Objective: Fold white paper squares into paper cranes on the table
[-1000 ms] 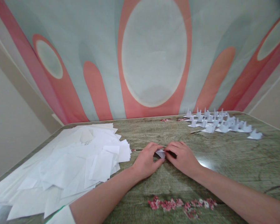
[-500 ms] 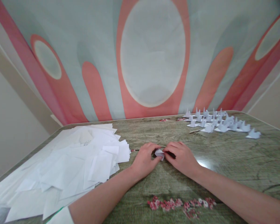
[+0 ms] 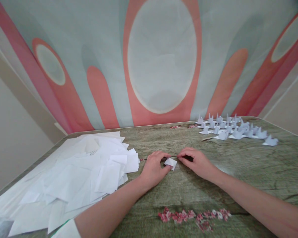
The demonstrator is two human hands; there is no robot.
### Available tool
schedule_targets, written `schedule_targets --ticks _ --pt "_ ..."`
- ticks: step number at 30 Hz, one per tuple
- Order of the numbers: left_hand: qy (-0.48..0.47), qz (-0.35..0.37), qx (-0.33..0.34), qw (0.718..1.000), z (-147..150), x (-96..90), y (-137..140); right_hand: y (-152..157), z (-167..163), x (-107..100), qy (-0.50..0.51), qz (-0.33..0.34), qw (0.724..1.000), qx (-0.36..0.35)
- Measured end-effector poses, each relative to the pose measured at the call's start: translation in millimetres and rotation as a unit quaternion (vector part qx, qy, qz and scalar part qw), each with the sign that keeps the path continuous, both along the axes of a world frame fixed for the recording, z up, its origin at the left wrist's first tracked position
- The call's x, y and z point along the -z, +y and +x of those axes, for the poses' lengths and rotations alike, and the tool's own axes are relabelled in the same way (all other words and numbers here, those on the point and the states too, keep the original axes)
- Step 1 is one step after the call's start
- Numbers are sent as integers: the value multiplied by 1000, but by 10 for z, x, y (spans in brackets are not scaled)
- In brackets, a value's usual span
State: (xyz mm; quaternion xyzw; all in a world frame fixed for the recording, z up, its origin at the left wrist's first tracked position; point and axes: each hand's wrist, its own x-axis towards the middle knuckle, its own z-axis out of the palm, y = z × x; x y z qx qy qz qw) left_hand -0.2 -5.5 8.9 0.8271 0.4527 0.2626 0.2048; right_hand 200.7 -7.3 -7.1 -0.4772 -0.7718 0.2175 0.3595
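Observation:
A small folded piece of white paper lies just above the table in the middle of the head view. My left hand pinches its left side between thumb and fingers. Just right of the paper is my right hand, apart from it. Its thumb and forefinger tips come together, and I see nothing between them.
A wide, loose heap of white paper sheets covers the left of the wood-patterned table. At the back right stand several folded paper cranes in rows. Behind the table hangs a patterned cloth.
My right hand has let go of the paper and drawn slightly right and away. More of the paper's right part shows. The left hand keeps its hold in place.

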Motion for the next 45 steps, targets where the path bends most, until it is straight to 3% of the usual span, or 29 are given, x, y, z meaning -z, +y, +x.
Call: schedule_targets --ticks 8,28,45 --pt "-12 -10 -2 1000 8 -5 10 43 -11 59 -61 3 998 -2" --pt "-34 -48 -11 998 2 -20 25 43 -26 -12 -56 -20 997 -38" --pt "-40 -49 -3 998 -4 -17 30 48 -88 -39 -40 -29 999 -15"
